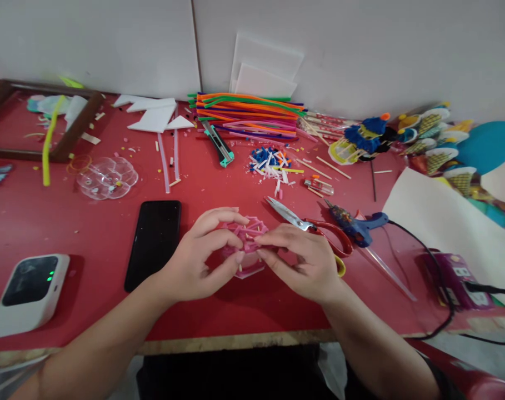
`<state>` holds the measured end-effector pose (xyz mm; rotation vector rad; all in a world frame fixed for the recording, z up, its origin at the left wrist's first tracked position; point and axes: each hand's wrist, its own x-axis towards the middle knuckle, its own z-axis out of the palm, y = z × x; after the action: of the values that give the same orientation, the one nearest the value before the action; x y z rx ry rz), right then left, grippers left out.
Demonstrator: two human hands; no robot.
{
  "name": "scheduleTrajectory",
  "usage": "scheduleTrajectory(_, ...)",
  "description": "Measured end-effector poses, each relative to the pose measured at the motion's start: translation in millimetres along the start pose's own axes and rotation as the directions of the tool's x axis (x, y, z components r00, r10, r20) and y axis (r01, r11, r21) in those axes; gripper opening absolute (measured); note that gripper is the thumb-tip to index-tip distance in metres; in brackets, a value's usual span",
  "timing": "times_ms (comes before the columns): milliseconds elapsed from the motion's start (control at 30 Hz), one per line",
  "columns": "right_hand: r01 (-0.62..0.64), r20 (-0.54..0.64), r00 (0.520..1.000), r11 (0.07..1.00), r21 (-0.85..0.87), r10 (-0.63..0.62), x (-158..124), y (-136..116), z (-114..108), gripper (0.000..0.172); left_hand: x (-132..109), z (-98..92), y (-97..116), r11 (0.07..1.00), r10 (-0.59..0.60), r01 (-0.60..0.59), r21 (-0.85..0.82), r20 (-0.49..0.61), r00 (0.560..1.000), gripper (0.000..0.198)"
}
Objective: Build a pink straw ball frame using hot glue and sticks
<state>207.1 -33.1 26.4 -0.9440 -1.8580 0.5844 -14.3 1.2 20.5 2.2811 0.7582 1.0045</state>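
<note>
Near the table's front edge stands a small pink craft structure, built of pink strips with thin pale sticks and a many-sided base. My left hand curls around its left side, thumb and fingers pressing on it. My right hand pinches at its right side with thumb and index finger; whether a tiny separate piece is between those fingertips I cannot tell. Part of the structure is hidden by my fingers. Close to my right hand lie scissors with red handles, and a black phone is left of my left hand.
A blue glue gun, its cord trailing right, lies beyond the scissors. Behind are a utility knife, cut scraps and a bundle of coloured pipe cleaners. A white device sits at left, a purple box at right.
</note>
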Motion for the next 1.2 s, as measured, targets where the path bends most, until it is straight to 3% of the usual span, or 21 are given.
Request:
scheduleTrajectory(267,-0.014,0.067,0.998,0.999,-0.045,0.017,-1.8,1.7,-1.6,0.029,0.7,-0.8,0.4,0.998,0.057,-0.057,0.02,-0.003,0.998,0.009)
scheduleTrajectory(400,-0.001,0.094,0.996,0.995,-0.103,0.01,-1.9,2.6,-0.3,0.023,0.5,0.1,-1.5,0.997,0.065,-0.064,0.037,-0.019,0.998,0.009)
scheduleTrajectory(633,-0.038,0.023,0.999,0.972,-0.232,0.045,-5.0,10.3,2.4,0.021,-1.5,3.8,-1.7,0.988,0.004,0.014,0.154,-0.113,0.994,0.027)
scheduleTrajectory(700,-0.048,0.028,0.998,0.962,-0.268,0.057,-6.3,13.2,3.9,0.022,-1.7,2.8,0.5,0.987,-0.025,0.047,0.152,-0.146,0.989,0.023)
scheduleTrajectory(800,-0.052,0.053,0.996,0.956,-0.288,0.07,-8.1,16.9,6.3,0.023,-0.5,0.8,2.8,0.989,-0.042,0.068,0.134,-0.19,0.981,0.011)
scheduleTrajectory(1000,-0.04,0.052,0.997,0.947,-0.318,0.059,-9.1,19.7,8.5,0.019,3.1,1.8,-0.6,0.999,-0.041,0.042,0.001,-0.245,0.969,0.011)
scheduleTrajectory(1200,-0.046,0.078,0.994,0.945,-0.323,0.075,-9.4,19.4,8.3,0.02,2.8,1.7,-0.7,0.991,-0.126,0.11,-0.07,-0.278,0.952,0.01)
